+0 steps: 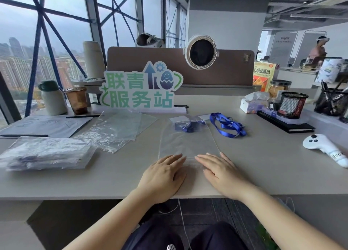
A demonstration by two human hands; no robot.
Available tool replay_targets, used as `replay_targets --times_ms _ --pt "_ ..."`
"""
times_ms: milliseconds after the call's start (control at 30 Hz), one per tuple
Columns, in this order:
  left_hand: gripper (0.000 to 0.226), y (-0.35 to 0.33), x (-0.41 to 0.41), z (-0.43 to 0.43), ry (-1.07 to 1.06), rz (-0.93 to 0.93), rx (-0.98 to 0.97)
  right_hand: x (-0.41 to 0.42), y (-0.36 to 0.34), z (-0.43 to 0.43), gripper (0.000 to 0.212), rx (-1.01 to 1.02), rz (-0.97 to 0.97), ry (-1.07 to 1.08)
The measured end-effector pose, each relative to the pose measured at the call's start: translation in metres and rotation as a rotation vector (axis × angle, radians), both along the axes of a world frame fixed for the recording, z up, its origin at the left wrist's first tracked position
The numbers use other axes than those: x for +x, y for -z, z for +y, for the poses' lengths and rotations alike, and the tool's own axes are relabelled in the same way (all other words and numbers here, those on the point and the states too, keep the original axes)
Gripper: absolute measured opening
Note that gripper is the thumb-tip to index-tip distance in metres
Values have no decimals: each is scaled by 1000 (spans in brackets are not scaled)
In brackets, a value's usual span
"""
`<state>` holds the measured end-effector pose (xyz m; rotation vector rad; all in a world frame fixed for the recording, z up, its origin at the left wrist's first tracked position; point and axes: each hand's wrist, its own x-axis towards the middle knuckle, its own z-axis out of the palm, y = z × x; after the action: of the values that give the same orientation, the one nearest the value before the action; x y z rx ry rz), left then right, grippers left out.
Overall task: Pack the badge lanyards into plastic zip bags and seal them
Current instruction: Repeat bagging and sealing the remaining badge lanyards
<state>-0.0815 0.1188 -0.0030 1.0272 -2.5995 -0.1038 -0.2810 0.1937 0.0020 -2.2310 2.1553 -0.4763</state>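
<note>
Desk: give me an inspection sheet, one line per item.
Surface: grey desk, bare near its front edge.
Job's things: zip bag with a lanyard at its far end; loose lanyard to its right; empty bags; packed stack.
Clutter: sign, cup, controller.
Grippers: left hand and right hand flat on the bag's near end.
Cables: thin white cord below the desk.
Surroundings: windows.

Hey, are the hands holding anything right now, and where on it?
Nothing is gripped. Both the left hand and right hand lie flat, pressing the near end of the zip bag.
</note>
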Motion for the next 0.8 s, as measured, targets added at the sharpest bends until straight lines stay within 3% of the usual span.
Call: replay_targets --times_ms 167,333,533,667,800 --pt "40 -1 14 8 -130 86 -68 -2 -1 3 42 -3 -30 3" --pt "50 -1 19 8 -128 78 -54 0 -1 -2 40 -43 -51 7" --pt "39 3 20 6 -147 72 -104 23 -2 -8 42 -4 -48 -51" --pt "49 4 20 5 -139 69 -91 40 -5 -16 44 -12 -21 -91" --pt "38 5 21 4 -152 56 -66 45 -3 -19 46 -18 -13 -101"
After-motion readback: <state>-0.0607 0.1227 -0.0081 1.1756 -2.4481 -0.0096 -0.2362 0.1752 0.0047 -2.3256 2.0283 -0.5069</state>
